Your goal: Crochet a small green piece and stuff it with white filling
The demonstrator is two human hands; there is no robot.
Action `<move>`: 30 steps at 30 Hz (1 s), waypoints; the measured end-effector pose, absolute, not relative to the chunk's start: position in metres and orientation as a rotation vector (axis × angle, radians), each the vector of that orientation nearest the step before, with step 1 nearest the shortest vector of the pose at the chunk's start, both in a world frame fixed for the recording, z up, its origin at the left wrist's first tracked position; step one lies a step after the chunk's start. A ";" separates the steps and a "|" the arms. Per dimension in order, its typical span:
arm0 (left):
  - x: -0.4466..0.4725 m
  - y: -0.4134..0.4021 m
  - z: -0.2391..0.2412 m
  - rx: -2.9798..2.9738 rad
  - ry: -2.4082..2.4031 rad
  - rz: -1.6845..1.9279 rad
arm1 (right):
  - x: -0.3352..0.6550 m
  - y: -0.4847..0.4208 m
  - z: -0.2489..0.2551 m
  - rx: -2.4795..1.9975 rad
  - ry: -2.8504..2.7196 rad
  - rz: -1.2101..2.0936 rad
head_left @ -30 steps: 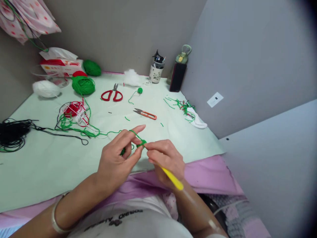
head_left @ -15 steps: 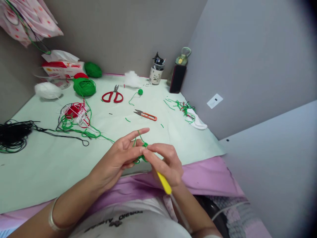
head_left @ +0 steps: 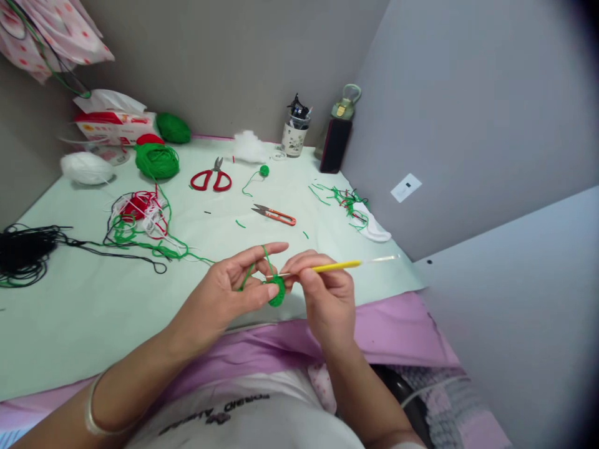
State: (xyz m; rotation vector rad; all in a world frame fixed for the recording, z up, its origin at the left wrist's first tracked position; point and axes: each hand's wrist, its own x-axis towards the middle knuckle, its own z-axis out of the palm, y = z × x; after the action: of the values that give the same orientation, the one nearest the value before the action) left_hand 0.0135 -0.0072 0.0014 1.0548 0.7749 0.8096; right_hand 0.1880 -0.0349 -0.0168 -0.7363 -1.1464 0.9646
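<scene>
My left hand (head_left: 234,290) pinches a small round green crochet piece (head_left: 277,292) between thumb and fingers, its index finger stretched out with green yarn (head_left: 266,252) looped over it. In my right hand (head_left: 327,290) is a crochet hook (head_left: 339,265) with a yellow handle, held like a pencil and lying nearly level. Its metal tip meets the top edge of the green piece. From my left hand the yarn runs back left to a tangle of green, white and red yarn (head_left: 140,215).
Red-handled scissors (head_left: 211,179) and orange thread snips (head_left: 275,215) lie beyond my hands. Yarn balls (head_left: 158,161), a tissue box (head_left: 116,126), a pen cup (head_left: 294,136), a phone (head_left: 336,145) and a bottle (head_left: 344,109) stand at the back. Black yarn (head_left: 30,252) lies left, thread scraps (head_left: 346,199) right.
The hook has swung from pointing down towards me to nearly level, its handle end now to the right. My right hand has turned with it, and the green piece shows more of its round face.
</scene>
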 end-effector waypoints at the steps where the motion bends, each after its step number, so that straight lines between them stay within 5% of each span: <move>1: 0.016 -0.008 0.001 1.044 0.773 0.821 | 0.186 -0.034 -0.018 -0.753 -1.188 0.875; 10: 0.025 -0.014 0.006 0.783 0.790 0.902 | 0.178 -0.037 -0.034 -0.860 -1.642 -0.101; 18: 0.018 -0.006 0.015 0.748 0.754 0.798 | 0.183 -0.032 -0.019 -0.749 -1.161 0.733; 23: 0.020 -0.011 0.010 0.971 0.745 0.819 | 0.181 -0.031 -0.020 -0.814 -1.262 0.676; 30: 0.008 -0.002 0.004 1.182 0.744 0.722 | 0.186 -0.026 -0.024 -0.797 -1.074 1.001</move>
State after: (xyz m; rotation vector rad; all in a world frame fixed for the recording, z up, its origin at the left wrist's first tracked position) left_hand 0.0080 -0.0020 0.0042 1.1818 0.7440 0.7220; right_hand 0.1857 -0.0260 -0.0241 -0.7967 -1.0741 1.0014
